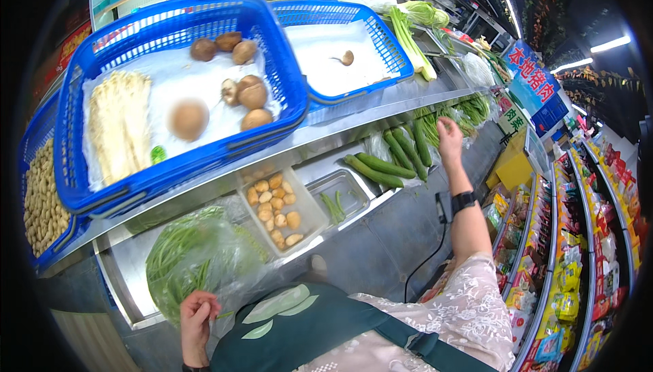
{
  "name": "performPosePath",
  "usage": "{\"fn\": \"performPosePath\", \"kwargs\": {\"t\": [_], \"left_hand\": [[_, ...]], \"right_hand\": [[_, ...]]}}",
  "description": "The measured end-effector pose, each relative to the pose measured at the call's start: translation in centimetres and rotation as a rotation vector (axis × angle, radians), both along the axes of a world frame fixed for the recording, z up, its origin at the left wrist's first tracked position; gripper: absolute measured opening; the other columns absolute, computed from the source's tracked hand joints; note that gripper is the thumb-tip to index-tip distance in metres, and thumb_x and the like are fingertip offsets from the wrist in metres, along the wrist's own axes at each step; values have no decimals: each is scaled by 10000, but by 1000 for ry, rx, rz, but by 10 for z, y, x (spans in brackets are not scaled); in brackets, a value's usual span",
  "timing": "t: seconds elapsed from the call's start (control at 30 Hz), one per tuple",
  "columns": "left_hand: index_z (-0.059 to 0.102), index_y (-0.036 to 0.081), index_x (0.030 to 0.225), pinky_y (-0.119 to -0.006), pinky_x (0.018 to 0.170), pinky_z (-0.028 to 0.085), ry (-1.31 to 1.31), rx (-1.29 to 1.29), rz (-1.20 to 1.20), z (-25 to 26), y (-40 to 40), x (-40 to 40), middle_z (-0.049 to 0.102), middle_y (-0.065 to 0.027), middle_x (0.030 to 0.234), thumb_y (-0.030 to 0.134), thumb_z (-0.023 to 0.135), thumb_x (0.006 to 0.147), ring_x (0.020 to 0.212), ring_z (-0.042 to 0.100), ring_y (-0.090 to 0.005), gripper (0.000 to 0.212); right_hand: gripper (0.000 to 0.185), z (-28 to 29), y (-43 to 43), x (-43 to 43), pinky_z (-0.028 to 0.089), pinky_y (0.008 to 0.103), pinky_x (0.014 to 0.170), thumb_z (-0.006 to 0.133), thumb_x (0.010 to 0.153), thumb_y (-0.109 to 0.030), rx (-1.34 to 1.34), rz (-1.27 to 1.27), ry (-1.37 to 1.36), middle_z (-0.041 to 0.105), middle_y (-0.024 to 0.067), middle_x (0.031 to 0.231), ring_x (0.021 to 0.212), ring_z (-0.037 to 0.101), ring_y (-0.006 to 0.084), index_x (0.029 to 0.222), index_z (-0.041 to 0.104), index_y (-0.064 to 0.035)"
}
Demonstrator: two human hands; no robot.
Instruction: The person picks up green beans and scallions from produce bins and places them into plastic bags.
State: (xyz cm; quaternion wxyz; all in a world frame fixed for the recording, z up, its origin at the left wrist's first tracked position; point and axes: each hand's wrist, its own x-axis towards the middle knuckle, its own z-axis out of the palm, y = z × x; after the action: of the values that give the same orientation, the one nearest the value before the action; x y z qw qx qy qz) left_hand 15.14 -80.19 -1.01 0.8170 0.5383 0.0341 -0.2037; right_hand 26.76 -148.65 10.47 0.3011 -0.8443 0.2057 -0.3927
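My left hand (198,316) is at the lower left, fingers pinched around a thin green stem (224,315). It sits beside a clear plastic bag of leafy green stalks (178,254) on the low metal shelf. On the right, my right hand (450,139) reaches out over the shelf's far end, its fingers curled close to long green stalks (431,129). Whether those fingers grip anything is unclear. Several green cucumbers (374,172) lie just left of that hand. A cabled device (443,207) is at my right wrist, by a black band (463,200).
Upper-counter blue baskets hold enoki (120,127) with brown mushrooms (252,92), one small mushroom (347,58), and peanuts (43,201). Celery (408,40) lies beyond. Below are a tub of small tan produce (293,220) and a metal tray (359,203). Snack shelves (566,305) stand right.
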Motion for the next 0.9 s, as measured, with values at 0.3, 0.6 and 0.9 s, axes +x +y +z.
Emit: {"fn": "performPosePath", "kwargs": {"t": [0.3,0.6,0.9], "left_hand": [[598,-18,920,-210,501,403,-19,52,199,8,-119,1,598,-63,656,311,713,779,562,563,-117,376],[591,-25,951,-203,532,413,8,83,276,35,-230,4,615,-77,689,272,687,800,587,564,-109,346],[593,-36,983,-196,566,425,11,24,236,34,-257,26,626,-87,712,224,664,805,617,574,-112,323]], "right_hand": [[619,135,-135,138,475,471,804,567,730,-119,-628,-304,563,643,193,995,922,613,378,1315,387,-209],[474,150,-210,251,470,423,886,528,742,-66,-672,-214,909,596,212,1131,1069,571,351,1216,530,-70],[275,172,-217,231,487,434,856,551,788,-122,-732,-313,814,623,208,1094,1034,602,351,1018,664,-21]]}}
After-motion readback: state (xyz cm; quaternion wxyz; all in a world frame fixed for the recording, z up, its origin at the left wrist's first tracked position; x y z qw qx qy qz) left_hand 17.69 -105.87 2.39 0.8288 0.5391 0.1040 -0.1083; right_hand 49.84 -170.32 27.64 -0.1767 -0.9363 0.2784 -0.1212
